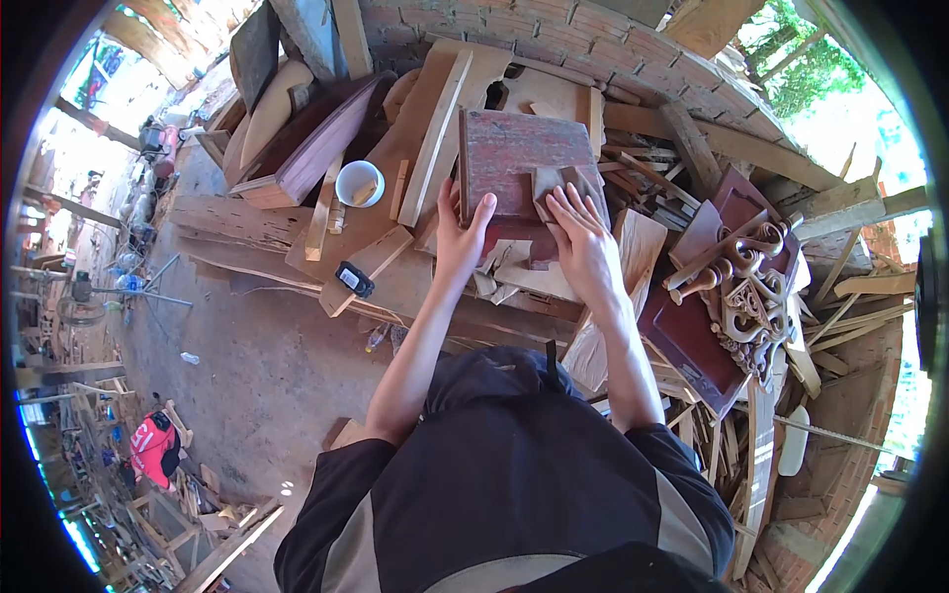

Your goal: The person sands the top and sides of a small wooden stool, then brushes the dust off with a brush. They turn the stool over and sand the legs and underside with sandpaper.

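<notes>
Reddish wooden box (524,148) (perhaps) between hands (462,232) (585,237)

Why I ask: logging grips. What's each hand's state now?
Left hand: open, against the near left corner of the reddish panel.
Right hand: open, fingers flat on a brown sheet atop the panel.

I see a brick wall (633,44) behind the wooden table (232,222). Bright daylight washes the concrete floor (247,346).

Wooden bench (232,219), reddish box (519,148), white cup (347,185), boards (436,136) (some pale)
</notes>
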Tool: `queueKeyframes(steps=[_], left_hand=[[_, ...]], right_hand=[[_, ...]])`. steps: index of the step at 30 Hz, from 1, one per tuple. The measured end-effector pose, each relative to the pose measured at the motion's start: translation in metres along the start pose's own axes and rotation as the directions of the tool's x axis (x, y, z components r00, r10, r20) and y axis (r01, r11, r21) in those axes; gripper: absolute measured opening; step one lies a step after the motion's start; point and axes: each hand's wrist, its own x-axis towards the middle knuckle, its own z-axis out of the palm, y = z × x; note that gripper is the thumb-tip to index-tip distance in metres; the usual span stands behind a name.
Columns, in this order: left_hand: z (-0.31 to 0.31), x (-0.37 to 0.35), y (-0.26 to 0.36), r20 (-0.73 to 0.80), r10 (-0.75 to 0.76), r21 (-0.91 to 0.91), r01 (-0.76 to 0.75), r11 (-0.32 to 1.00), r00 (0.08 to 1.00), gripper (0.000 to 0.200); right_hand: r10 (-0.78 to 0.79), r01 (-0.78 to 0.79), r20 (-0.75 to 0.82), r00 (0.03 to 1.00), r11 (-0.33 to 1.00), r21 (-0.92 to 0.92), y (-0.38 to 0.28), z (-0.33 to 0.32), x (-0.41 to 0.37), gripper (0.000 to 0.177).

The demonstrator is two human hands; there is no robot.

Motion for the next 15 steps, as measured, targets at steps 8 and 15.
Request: queueKeyframes(steps=[8, 15], left_hand=[[-0.001, 0.015, -0.022, 0.156, 0.038, -0.171, -0.011, 0.985, 0.987, 0.084], [0.003, 0.016, -0.028, 0.088, 0.051, -0.189, -0.033, 0.981, 0.995, 0.082]], right_hand=[[0.005, -0.001, 0.045, 0.999, 0.996, -0.093, 0.070, 0.047, 0.092, 0.039], [0.070, -0.064, 0.084, 0.994, 0.995, -0.078, 0.097, 0.059, 0.134, 0.040]])
